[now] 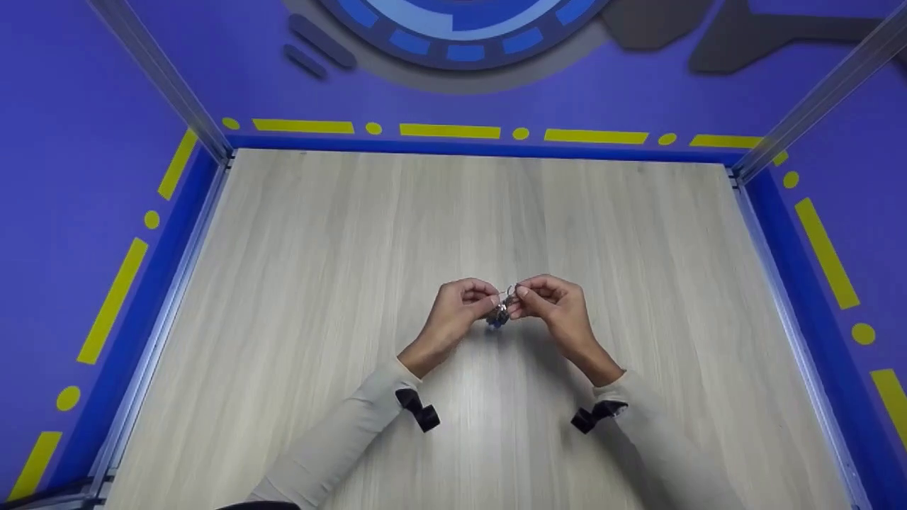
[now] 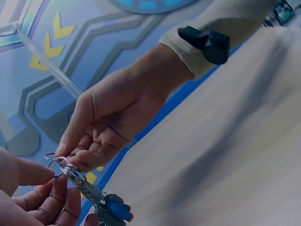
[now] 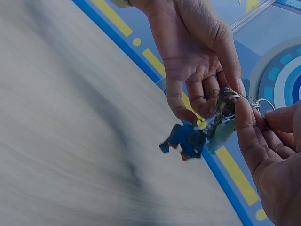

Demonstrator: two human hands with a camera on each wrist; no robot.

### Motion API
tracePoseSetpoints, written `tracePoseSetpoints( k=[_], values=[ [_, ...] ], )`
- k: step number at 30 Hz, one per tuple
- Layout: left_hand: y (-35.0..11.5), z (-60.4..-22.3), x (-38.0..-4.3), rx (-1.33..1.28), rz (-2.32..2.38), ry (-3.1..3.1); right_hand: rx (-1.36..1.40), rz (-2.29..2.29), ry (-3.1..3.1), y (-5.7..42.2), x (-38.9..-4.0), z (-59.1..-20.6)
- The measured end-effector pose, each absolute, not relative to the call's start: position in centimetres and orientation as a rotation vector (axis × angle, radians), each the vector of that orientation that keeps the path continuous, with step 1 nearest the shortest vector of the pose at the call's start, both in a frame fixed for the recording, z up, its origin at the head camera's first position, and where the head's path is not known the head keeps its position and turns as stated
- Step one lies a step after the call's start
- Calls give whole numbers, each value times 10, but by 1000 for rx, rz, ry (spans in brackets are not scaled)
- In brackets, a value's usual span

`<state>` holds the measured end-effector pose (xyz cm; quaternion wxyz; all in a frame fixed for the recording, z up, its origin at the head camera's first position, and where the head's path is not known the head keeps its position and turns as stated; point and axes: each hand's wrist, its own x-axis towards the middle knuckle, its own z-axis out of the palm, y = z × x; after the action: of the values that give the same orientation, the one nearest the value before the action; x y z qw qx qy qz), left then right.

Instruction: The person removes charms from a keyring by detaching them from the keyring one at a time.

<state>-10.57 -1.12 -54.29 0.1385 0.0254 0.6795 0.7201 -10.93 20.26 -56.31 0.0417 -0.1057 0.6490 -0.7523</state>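
Between the two hands hangs a bunch of keychains (image 1: 499, 316) on metal split rings (image 2: 60, 161). My left hand (image 1: 457, 315) pinches the bunch near its rings from the left. From the right, my right hand (image 1: 556, 309) pinches a ring between thumb and index finger. Below the rings dangle short chains (image 2: 81, 182), a blue figure charm (image 3: 183, 141) with orange bits and a pale green charm (image 3: 222, 135). The fingertips nearly meet and partly hide the rings, so how the rings link cannot be told.
A light wood-grain table (image 1: 340, 248) lies under the hands. Blue walls (image 1: 453, 106) with yellow markings and metal corner posts (image 1: 163, 78) enclose its back and sides. Each sleeve carries a small black wrist camera (image 1: 419, 411).
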Motion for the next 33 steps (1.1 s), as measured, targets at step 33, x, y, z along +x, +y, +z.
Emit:
tracePoseSetpoints(
  k=[33],
  values=[
    [-7, -547, -96, 553, 1882, 2748, -394, -2193, 2203, 196, -107, -556]
  ],
)
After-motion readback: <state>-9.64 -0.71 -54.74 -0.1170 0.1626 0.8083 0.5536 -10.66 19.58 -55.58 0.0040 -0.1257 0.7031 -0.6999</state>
